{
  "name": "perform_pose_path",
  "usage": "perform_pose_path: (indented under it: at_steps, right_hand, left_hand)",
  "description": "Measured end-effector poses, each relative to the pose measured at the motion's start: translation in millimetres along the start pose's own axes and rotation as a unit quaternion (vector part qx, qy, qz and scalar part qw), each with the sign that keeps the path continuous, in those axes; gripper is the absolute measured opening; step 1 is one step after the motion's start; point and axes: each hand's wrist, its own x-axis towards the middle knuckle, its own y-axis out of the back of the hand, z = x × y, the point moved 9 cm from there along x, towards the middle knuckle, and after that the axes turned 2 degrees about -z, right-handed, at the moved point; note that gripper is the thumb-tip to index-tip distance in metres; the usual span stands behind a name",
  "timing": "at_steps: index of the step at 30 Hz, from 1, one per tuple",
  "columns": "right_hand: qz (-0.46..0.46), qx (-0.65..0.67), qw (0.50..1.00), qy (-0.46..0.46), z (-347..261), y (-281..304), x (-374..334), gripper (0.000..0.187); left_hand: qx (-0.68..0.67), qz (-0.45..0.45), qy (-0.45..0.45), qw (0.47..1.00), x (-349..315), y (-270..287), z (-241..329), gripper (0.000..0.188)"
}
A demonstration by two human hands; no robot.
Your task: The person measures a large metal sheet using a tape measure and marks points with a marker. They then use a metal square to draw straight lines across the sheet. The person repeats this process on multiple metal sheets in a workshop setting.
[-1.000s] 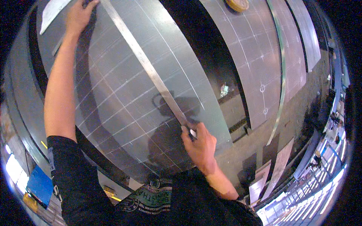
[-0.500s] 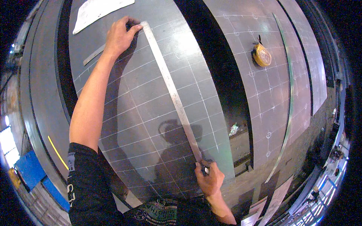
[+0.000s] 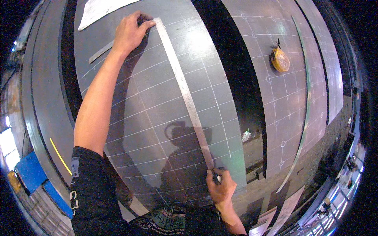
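A long steel ruler (image 3: 182, 84) lies lengthwise on a dark metal plate (image 3: 147, 100) marked with a grid of thin white lines. My left hand (image 3: 132, 32) pinches the ruler's far end, its thumb on the edge and the other fingers bent. At the near end my right hand (image 3: 221, 188) is closed on the ruler with thumb and fingers. A small white bit shows between the right fingers; I cannot make out what it is. Shadows of my head and left arm fall across the plate.
Beyond a dark gap, a second marked plate (image 3: 271, 104) carries a yellow tape measure (image 3: 280, 61) and a long thin greenish strip (image 3: 308, 94). A white sheet (image 3: 100, 11) and a short metal strip (image 3: 101, 52) lie by my left hand. Blue panels (image 3: 33, 171) stand at lower left.
The whole view has shifted slightly, so the plates and tape measure appear a little farther right. Both hands keep their hold on the ruler, which stays about the same against the grid.
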Motion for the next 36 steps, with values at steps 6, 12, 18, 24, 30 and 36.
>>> perform_pose_path:
  at_steps: [6, 12, 18, 24, 30, 36]
  right_hand:
    - [0.017, -0.004, 1.000, 0.019, -4.0, 1.5, 1.6, 0.026]
    - [0.008, -0.004, 1.000, 0.007, 1.3, -0.7, 0.0, 0.026]
    - [0.008, -0.003, 1.000, 0.003, 3.3, -1.8, -2.1, 0.026]
    - [0.011, 0.001, 1.000, 0.017, -0.2, -1.6, -0.8, 0.023]
    - [0.024, -0.014, 1.000, 0.011, 1.8, -1.5, -1.6, 0.026]
    - [-0.006, -0.017, 1.000, -0.012, 7.1, -4.7, -3.0, 0.029]
  left_hand:
    - [-0.002, -0.026, 0.042, 0.999, 3.0, -4.2, -7.0, 0.033]
    - [0.043, 0.035, -0.043, 0.998, 2.0, -0.7, -6.9, 0.033]
    - [0.012, -0.015, 0.030, 0.999, 4.2, -6.7, -13.5, 0.032]
    - [0.017, -0.006, 0.025, 1.000, 2.3, -1.5, -8.2, 0.031]
    - [-0.013, -0.051, 0.016, 0.998, 13.6, -14.0, -12.1, 0.030]
    - [-0.067, -0.050, 0.103, 0.991, 4.6, -5.1, -3.1, 0.023]
